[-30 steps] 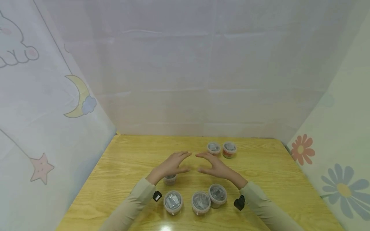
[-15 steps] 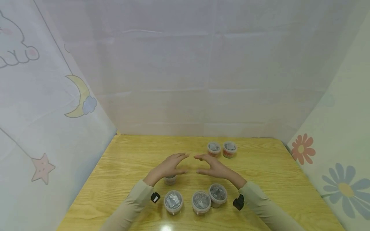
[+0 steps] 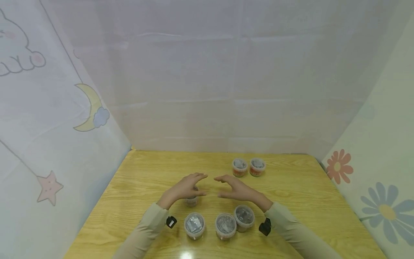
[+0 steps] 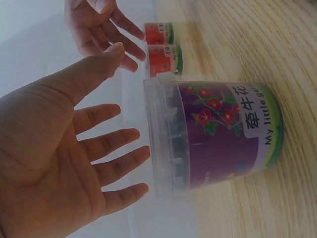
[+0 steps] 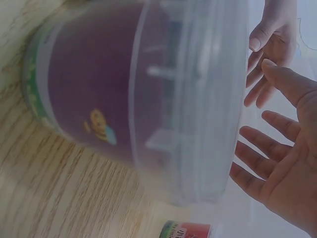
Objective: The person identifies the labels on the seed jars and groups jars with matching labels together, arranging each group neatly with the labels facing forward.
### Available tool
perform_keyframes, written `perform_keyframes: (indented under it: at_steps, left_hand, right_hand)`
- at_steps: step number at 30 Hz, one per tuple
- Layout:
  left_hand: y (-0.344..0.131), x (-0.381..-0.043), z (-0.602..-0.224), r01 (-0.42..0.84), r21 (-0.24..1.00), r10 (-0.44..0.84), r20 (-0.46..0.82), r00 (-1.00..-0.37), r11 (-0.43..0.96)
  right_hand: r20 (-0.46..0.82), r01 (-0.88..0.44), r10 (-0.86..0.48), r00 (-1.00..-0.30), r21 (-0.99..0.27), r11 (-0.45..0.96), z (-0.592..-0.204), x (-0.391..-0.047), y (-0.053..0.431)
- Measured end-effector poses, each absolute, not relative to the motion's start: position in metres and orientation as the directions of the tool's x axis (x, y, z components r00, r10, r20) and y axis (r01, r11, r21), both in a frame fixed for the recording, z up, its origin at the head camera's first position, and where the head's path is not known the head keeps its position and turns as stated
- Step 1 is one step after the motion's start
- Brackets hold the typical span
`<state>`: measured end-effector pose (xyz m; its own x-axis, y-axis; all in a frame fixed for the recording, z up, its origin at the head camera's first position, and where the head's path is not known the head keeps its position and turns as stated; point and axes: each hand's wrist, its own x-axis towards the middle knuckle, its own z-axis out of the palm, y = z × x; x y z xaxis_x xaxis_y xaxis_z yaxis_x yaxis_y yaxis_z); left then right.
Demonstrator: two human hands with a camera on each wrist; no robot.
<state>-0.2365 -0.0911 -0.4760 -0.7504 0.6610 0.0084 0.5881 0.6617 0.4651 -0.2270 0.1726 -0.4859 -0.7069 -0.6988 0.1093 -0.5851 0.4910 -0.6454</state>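
Note:
My left hand (image 3: pixel 184 187) and right hand (image 3: pixel 239 189) hover above the table with palms turned toward each other. Their fingers stretch out, a gap lies between the fingertips, and neither holds anything. A lidded clear plastic cup (image 3: pixel 191 202) is partly hidden under the left hand. In the left wrist view, a cup with a purple flower label (image 4: pixel 218 134) stands close to that hand's fingers. The right wrist view has a purple-labelled cup (image 5: pixel 94 84) large in front of the right hand (image 5: pixel 287 163). I cannot tell whether any fingertip touches a cup.
Nearer to me stand three lidded cups: one on the left (image 3: pixel 194 225), one in the middle (image 3: pixel 225 226) and one beside it (image 3: pixel 244 217). Two red-labelled cups (image 3: pixel 239 167) stand at the back of the wooden table (image 3: pixel 145 169). Printed sheets enclose the table's back and sides.
Both hands have drifted slightly left and a little nearer to me. The space between their fingertips has widened a bit. The cups have not moved.

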Motion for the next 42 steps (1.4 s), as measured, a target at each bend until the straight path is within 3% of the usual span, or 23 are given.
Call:
perform_keyframes:
  at_steps: [18,38,42]
  left_hand:
    - [-0.108,-0.235,-0.484,0.512,0.607,0.636,0.013,-0.771,0.608]
    - [-0.132,-0.234,-0.496,0.462,0.738,0.624,0.071,-0.779,0.492]
    - [-0.136,-0.235,-0.497,0.417,0.788,0.627,0.051,-0.777,0.452]
  right_hand:
    - [0.090,-0.574,-0.738,-0.669,-0.694,0.435,-0.487,-0.227,0.156]
    - [0.064,-0.453,-0.675,-0.735,-0.787,0.419,-0.489,-0.221,0.138]
    - [0.039,-0.403,-0.674,-0.737,-0.826,0.393,-0.470,-0.210,0.134]
